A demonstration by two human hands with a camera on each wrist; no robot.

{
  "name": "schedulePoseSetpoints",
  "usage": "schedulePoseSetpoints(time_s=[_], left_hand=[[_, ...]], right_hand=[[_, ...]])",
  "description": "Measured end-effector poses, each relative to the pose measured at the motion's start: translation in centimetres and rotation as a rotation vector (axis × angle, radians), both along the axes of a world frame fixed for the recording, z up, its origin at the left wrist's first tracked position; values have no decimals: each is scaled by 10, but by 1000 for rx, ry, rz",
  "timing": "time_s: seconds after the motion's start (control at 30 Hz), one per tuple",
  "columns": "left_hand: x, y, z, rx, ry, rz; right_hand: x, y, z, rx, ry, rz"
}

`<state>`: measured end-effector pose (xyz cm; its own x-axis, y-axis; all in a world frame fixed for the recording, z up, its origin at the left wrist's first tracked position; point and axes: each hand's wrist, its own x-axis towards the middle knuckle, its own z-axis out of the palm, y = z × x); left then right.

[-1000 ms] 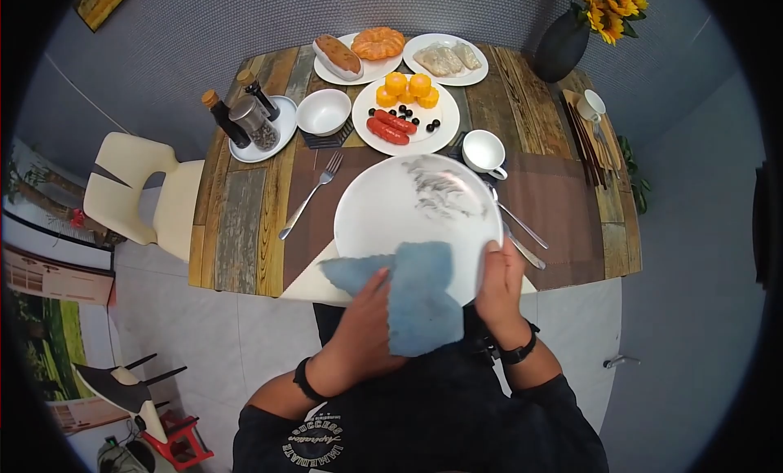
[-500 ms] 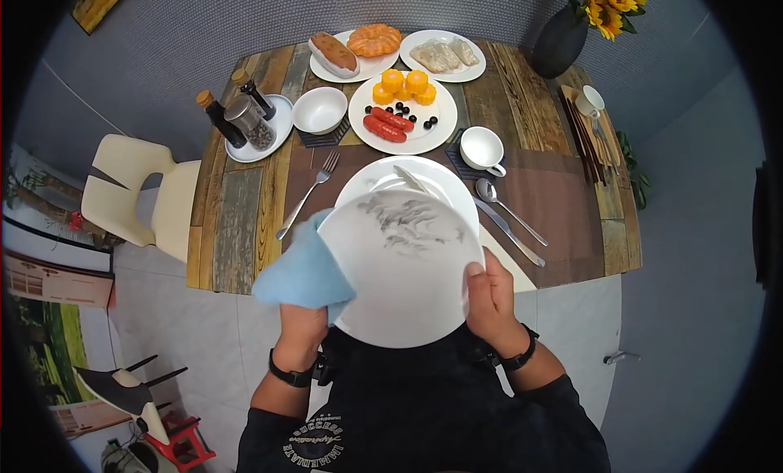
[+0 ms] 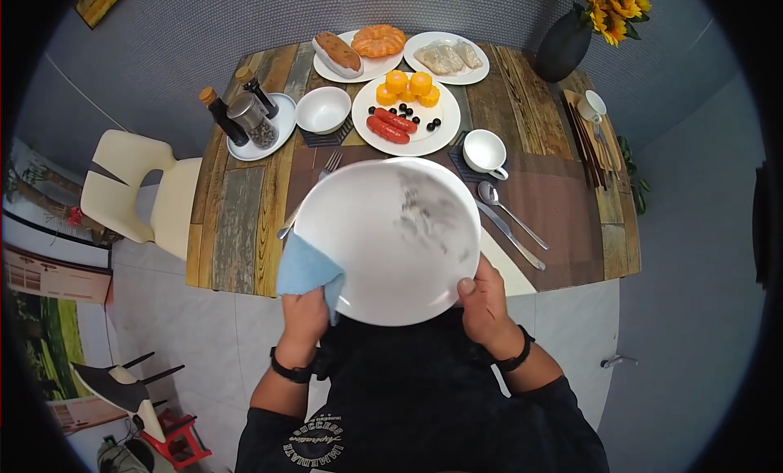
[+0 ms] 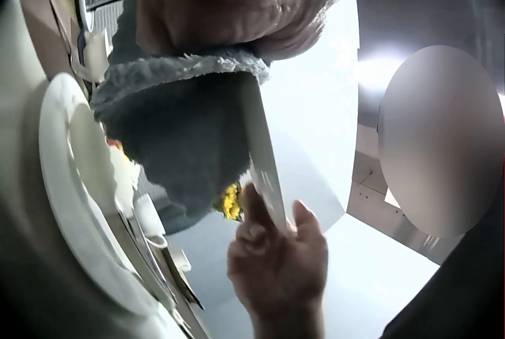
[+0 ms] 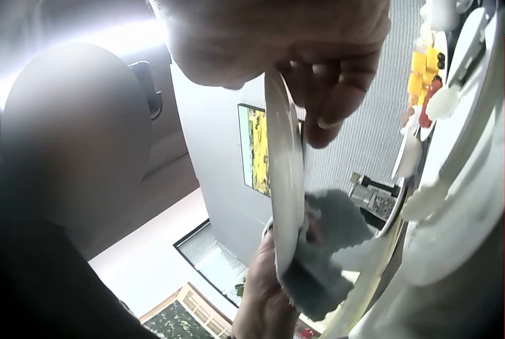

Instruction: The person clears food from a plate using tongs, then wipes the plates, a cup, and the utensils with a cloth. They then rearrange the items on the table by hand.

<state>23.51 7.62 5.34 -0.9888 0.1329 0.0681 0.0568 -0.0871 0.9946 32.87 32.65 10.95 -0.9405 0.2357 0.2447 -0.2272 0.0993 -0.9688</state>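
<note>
A round white plate [image 3: 367, 236] with a grey brushstroke pattern is held tilted over the near edge of the table. My right hand [image 3: 487, 308] grips its right rim, thumb on the upper face and fingers behind. At the left rim, my left hand [image 3: 303, 322] holds a blue cloth [image 3: 307, 265] folded over the edge, pinching the plate through it. The left wrist view shows the cloth [image 4: 181, 134] hanging down behind the plate. Beneath is another white plate [image 4: 99, 221] on the table, mostly hidden in the head view.
A fork [image 3: 330, 165] is left of the plate; a knife [image 3: 514, 238] and spoon [image 3: 510, 212] lie right. Beyond stand a bowl [image 3: 324, 110], a cup [image 3: 484, 151], a food plate [image 3: 444, 118] with sausages and corn, and a tray [image 3: 285, 118] with seasoning bottles.
My left hand and the cloth have gone from the plate's front face to its left rim. Since half a second ago, the plate has shifted away from my body, covering the lower plate.
</note>
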Motion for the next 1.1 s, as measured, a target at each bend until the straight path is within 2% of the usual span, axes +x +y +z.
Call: schedulePoseSetpoints(time_s=[0.03,0.1,0.13,0.17,0.23,0.27,0.3,0.37,0.43,0.5,0.57,0.6,0.63,0.7,0.77,0.83,0.87,0.9,0.97,1.03,1.1], left_hand=[[-3,-5,6,-1,-2,-3],[-10,-16,17,27,-63,-168],[-15,-18,23,-74,14,-270],[-19,-15,33,-72,12,-271],[-25,-7,49,-486,279,-427],[-26,-3,48,-541,452,-434],[-24,2,47,-540,452,-432],[-21,10,45,-329,170,-487],[-20,11,40,-323,172,-474],[-21,10,39,-319,170,-465],[-26,8,43,-487,387,-504],[-25,8,41,-487,386,-506],[-23,8,39,-416,322,-487],[-18,8,34,-346,259,-464],[-10,10,29,-99,-43,-315],[-2,16,15,-48,-26,-256],[1,19,7,2,-9,-195],[3,21,-1,1,-12,-194],[3,25,-9,-81,-16,18],[-5,20,2,-40,-48,-8],[-13,8,5,0,-86,-34]], right_hand=[[0,10,3,52,-25,141],[-4,20,17,54,-90,166],[-7,25,23,57,-154,200],[-10,30,26,58,-156,198],[-15,37,32,265,-202,309],[-18,30,36,259,-177,255],[-19,30,34,261,-177,257],[-21,33,31,496,-273,301],[-21,28,31,470,-283,285],[-21,25,27,333,-212,335],[-21,27,27,363,-217,311],[-22,28,27,395,-220,291],[-21,28,26,395,-221,292],[-18,29,24,338,-260,160],[-16,23,25,315,-250,99],[-15,13,14,17,-173,-183],[-16,9,9,-47,-148,-211],[-15,2,1,-48,-151,-210],[-11,-14,-14,-194,-105,-251],[-7,-13,-17,-193,-85,-231],[0,9,-10,-87,-194,60]])
